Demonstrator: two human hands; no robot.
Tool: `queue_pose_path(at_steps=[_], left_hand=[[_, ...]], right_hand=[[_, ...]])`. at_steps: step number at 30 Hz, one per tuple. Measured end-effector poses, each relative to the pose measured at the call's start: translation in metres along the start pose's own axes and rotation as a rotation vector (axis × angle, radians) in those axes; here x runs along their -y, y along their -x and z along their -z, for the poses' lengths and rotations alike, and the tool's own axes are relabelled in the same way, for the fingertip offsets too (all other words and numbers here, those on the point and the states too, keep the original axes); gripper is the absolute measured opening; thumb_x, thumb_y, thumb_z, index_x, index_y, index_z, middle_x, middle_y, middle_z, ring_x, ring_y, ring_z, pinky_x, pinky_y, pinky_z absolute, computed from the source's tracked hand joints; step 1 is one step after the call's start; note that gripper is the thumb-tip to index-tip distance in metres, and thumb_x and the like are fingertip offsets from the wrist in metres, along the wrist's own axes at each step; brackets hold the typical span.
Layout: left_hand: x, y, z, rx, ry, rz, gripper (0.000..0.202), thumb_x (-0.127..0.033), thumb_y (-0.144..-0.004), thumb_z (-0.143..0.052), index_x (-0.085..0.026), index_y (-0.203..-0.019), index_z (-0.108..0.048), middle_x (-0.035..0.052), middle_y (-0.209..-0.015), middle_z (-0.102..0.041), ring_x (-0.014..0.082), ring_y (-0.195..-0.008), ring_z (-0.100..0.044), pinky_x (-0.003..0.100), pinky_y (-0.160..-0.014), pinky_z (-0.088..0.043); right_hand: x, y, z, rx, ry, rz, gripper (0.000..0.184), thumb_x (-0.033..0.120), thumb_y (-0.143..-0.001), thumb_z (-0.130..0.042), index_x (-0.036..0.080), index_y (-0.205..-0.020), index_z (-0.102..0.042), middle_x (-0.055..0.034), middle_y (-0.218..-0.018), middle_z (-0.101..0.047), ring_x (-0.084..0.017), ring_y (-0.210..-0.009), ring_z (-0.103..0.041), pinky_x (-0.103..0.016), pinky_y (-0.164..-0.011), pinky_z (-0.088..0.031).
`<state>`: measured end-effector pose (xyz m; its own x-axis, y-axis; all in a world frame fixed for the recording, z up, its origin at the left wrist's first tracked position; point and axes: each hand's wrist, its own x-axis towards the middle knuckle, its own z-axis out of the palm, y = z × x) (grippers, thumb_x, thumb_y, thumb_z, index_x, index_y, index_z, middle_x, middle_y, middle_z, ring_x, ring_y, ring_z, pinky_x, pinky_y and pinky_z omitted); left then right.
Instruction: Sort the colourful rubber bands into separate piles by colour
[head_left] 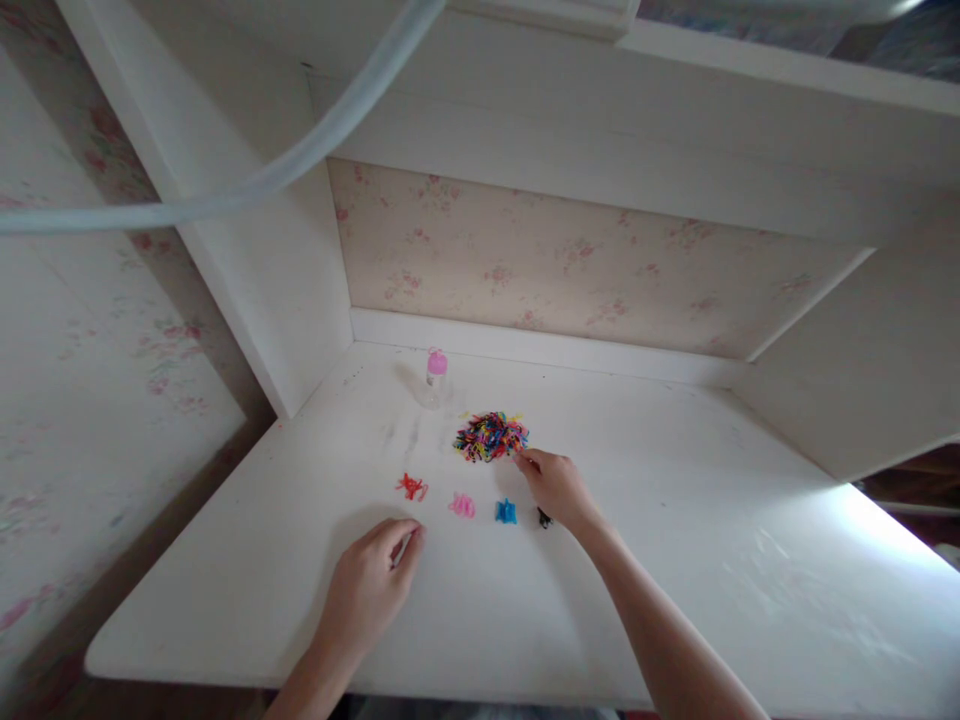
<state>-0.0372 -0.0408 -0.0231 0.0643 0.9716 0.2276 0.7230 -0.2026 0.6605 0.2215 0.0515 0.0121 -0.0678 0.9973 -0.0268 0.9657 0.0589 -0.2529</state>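
A multicoloured heap of small rubber bands (491, 437) lies in the middle of the white desk. At its right edge my right hand (553, 485) pinches a rubber band between thumb and forefinger. Closer to me runs a row of small groups: red bands (411, 487), pink bands (463, 506), blue bands (505, 512) and black bands (544, 518), the last partly hidden by my right hand. My left hand (373, 572) rests on the desk just in front of the red group, thumb and forefinger tips together, with nothing visible between them.
Behind the heap stands a clear bottle with a pink lid (436, 375). The white desk (247, 560) is enclosed by side panels and a low back strip, with flowered wallpaper behind. A pale curved tube (300, 160) crosses the upper left, and a shelf overhangs the desk.
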Motion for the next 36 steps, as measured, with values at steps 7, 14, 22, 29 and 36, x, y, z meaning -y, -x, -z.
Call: queue_pose_path(at_steps=[7,14,22,29,36], left_hand=[[0.0,0.001,-0.001,-0.015,-0.012,-0.012,0.027,-0.037,-0.089,-0.044,-0.022,-0.087,-0.066,0.0031,-0.082,-0.07,0.0144,-0.066,-0.062,0.024,-0.065,-0.049],[0.002,0.001,-0.002,0.0,-0.009,-0.008,0.027,-0.036,-0.09,-0.043,-0.021,-0.088,-0.066,0.0027,-0.081,-0.069,0.0137,-0.065,-0.061,0.023,-0.065,-0.048],[-0.002,0.001,0.001,0.016,0.0,0.011,0.025,-0.034,-0.089,-0.044,-0.022,-0.087,-0.066,0.0015,-0.079,-0.069,0.0134,-0.064,-0.06,0.022,-0.061,-0.046],[0.0,0.001,0.001,0.03,-0.005,0.019,0.026,-0.036,-0.09,-0.043,-0.022,-0.088,-0.065,0.0013,-0.081,-0.068,0.0132,-0.066,-0.06,0.023,-0.064,-0.045],[0.0,0.0,-0.001,0.031,-0.015,0.009,0.026,-0.035,-0.09,-0.043,-0.022,-0.088,-0.065,0.0014,-0.081,-0.069,0.013,-0.065,-0.06,0.022,-0.063,-0.045]], right_hand=[[0.022,0.024,-0.001,-0.039,-0.086,0.063,0.04,0.04,-0.094,-0.033,0.024,-0.085,-0.068,-0.0017,-0.081,-0.07,-0.014,-0.07,-0.061,-0.019,-0.059,-0.034],[0.056,0.043,-0.009,-0.027,-0.098,0.18,0.033,0.038,-0.094,-0.035,0.029,-0.091,-0.067,0.0008,-0.091,-0.07,-0.015,-0.081,-0.063,-0.02,-0.065,-0.036],[0.073,0.042,-0.019,0.053,-0.05,0.16,0.025,0.039,-0.09,-0.044,0.027,-0.093,-0.065,-0.0004,-0.091,-0.071,-0.016,-0.078,-0.063,-0.022,-0.062,-0.035],[0.063,0.042,-0.021,0.039,-0.062,0.146,0.024,0.034,-0.09,-0.043,0.025,-0.089,-0.065,-0.0013,-0.087,-0.071,-0.016,-0.075,-0.063,-0.022,-0.059,-0.032],[0.051,0.046,-0.017,-0.012,-0.238,0.149,0.024,0.033,-0.088,-0.045,0.025,-0.085,-0.067,-0.0005,-0.076,-0.07,-0.014,-0.068,-0.061,-0.021,-0.058,-0.033]])
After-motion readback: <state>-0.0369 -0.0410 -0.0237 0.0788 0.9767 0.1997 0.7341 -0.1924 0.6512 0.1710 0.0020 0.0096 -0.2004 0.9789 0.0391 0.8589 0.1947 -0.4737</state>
